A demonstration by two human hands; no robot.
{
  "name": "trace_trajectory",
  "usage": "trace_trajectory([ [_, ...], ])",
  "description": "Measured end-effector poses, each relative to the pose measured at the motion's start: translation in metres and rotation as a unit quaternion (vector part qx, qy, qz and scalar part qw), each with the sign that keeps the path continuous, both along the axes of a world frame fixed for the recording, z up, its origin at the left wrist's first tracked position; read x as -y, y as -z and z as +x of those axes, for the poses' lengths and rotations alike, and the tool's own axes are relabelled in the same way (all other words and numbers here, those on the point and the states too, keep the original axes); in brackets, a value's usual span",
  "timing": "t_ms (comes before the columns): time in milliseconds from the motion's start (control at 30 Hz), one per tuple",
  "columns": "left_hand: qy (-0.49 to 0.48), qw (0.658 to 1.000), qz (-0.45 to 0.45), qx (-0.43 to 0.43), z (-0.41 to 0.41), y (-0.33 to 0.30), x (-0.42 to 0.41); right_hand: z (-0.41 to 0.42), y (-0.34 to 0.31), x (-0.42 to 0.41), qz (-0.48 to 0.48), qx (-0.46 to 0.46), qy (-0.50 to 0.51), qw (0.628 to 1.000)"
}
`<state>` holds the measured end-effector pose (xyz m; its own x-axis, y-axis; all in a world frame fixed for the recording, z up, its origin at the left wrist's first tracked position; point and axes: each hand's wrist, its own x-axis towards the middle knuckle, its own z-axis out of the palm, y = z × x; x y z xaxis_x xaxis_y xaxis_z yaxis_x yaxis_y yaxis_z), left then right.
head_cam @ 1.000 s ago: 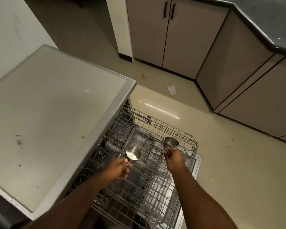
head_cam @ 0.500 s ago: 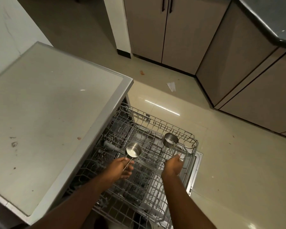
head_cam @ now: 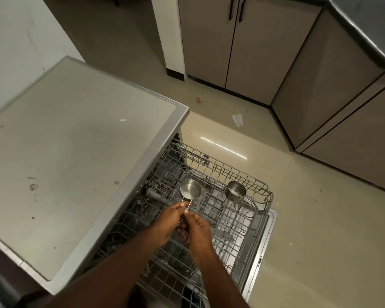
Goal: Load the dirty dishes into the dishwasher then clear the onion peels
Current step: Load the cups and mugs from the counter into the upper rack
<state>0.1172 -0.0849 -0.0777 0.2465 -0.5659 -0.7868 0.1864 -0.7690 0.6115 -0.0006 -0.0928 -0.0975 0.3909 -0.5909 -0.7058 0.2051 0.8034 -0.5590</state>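
Both hands' grip pinching measuring cup [head_cam: 190, 191] handle over rack [head_cam: 249, 221]; beige tile floor [head_cam: 309, 230], paper scrap [head_cam: 237, 119].

We see a pale countertop [head_cam: 71, 165] on the left, speckled with small stains and edged in grey metal. Beyond it lies a beige tiled floor [head_cam: 298, 218] with a crumpled scrap of paper [head_cam: 237, 119] and a reddish spot [head_cam: 198, 99] near the cabinets [head_cam: 229, 45]. These are taupe with dark vertical handles [head_cam: 236, 9], and run under a dark worktop [head_cam: 369, 21] at upper right. A white pillar [head_cam: 170, 36] stands beside them.
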Motion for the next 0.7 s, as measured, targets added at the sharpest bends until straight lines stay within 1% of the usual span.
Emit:
trace_trajectory([
  [67, 0.0, 1.0, 0.003, -0.014, -0.002, -0.003, 0.001, 0.001, 0.002, 0.004, 0.003, 0.004, 0.002, 1.0],
  [100, 0.008, 1.0, 0.007, -0.015, -0.004, -0.004, 0.0, 0.001, 0.004, 0.008, 0.0, -0.009, -0.005, 1.0],
  [233, 0.062, 0.998, 0.016, 0.022, -0.006, -0.002, -0.009, 0.0, 0.023, 0.037, -0.025, -0.119, -0.013, 0.992],
  [333, 0.073, 0.997, 0.033, 0.012, -0.001, 0.001, -0.026, 0.004, 0.036, 0.069, -0.007, -0.157, -0.007, 0.988],
  [433, 0.08, 0.995, 0.058, 0.006, 0.008, 0.001, -0.046, 0.012, 0.047, 0.098, 0.029, -0.155, 0.017, 0.987],
  [600, 0.033, 0.997, 0.076, 0.006, 0.023, 0.006, -0.072, 0.019, 0.059, 0.125, 0.062, -0.16, 0.025, 0.985],
  [700, 0.02, 0.997, 0.078, 0.018, 0.032, 0.005, -0.087, 0.024, 0.065, 0.132, 0.104, -0.156, 0.048, 0.981],
])
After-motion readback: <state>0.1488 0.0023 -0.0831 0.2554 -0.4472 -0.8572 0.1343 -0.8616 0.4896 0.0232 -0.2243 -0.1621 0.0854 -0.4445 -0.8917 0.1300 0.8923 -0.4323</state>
